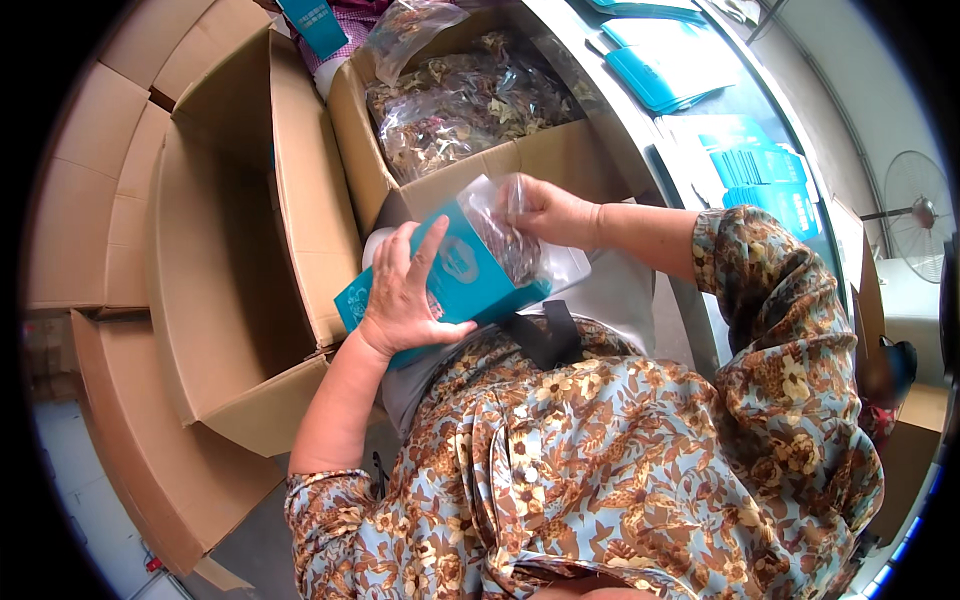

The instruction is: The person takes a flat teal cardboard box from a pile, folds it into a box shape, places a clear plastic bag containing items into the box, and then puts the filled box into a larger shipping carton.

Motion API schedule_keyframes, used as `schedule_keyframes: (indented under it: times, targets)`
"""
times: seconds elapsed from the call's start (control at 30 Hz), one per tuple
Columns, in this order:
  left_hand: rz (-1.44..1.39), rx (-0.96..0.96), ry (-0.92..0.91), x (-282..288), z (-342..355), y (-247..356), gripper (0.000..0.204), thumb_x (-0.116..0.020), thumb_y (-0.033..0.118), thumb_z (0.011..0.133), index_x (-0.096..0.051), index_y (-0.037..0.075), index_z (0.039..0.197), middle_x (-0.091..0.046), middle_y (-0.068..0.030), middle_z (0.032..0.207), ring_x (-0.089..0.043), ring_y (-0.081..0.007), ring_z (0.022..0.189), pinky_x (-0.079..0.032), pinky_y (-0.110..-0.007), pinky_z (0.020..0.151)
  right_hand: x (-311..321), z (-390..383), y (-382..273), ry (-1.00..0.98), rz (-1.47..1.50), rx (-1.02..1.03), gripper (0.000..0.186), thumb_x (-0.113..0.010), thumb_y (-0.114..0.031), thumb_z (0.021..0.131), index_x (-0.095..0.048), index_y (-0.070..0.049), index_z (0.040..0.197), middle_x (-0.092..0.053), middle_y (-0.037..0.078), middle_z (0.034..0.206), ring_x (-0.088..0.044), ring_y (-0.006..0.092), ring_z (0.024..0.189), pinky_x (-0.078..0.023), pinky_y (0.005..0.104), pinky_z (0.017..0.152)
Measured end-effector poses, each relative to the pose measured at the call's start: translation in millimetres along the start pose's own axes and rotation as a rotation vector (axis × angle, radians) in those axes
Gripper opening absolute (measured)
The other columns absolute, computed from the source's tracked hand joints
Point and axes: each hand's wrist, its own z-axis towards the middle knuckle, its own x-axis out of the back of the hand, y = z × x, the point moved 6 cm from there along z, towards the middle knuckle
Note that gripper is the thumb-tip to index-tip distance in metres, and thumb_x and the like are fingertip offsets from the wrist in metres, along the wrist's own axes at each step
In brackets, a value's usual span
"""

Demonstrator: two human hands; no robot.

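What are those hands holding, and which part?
The left hand holds the teal rectangular cardboard box across its broad face; the right hand pinches the clear, crinkly plastic bag by the part poking out.

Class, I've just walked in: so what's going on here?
A person's left hand holds a teal box tilted. The right hand grips a clear, brownish-filled bag at the box's open end; it seems partly inside. Just beyond, an open carton holds dried-looking pieces under clear plastic.
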Motion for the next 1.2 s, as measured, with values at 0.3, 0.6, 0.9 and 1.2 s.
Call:
schedule_keyframes:
  times: [0.3,0.6,0.9,1.2]
  targets:
    - [0.001,-0.130,-0.093,-13,-3,38,0.116,-0.086,0.042,0.045,-0.041,0.016,0.149,-0.041,-0.0278,0.138,-0.044,-0.0465,0.122,-0.033,-0.054,0.107,-59,-13,40,-0.267,0.583,-0.422,0.035,-0.067,-0.003,0.087,-0.061,0.009,0.120,-0.068,0.015,0.116,-0.066,0.0241,0.103,-0.054,0.0384,0.090]
    - [0.031,-0.109,-0.016,-1,-4,31,0.114,-0.085,0.037,0.046,-0.042,0.013,0.148,-0.041,-0.0288,0.139,-0.045,-0.0466,0.124,-0.035,-0.054,0.108,-75,3,8,-0.355,0.371,-0.245,0.051,-0.067,-0.029,0.093,-0.053,-0.001,0.134,-0.064,0.012,0.123,-0.065,0.0198,0.106,-0.057,0.0371,0.088]
    - [0.123,0.151,0.527,36,14,4,0.116,-0.086,0.038,0.059,-0.027,0.000,0.151,-0.036,-0.0294,0.142,-0.039,-0.0452,0.130,-0.036,-0.051,0.108,54,-66,-135,0.613,-0.162,0.802,0.020,-0.056,0.003,0.092,-0.062,0.001,0.111,-0.068,0.009,0.104,-0.066,0.0203,0.101,-0.052,0.0323,0.087]
    - [0.149,0.338,0.819,-4,-29,-4,0.124,-0.081,0.058,0.067,-0.014,-0.003,0.151,-0.027,-0.0335,0.142,-0.037,-0.0488,0.127,-0.035,-0.056,0.105,-60,-23,-110,0.501,-0.358,0.842,0.062,-0.077,-0.015,0.078,-0.049,-0.004,0.133,-0.049,0.019,0.138,-0.037,0.0441,0.134,-0.028,0.0521,0.115]
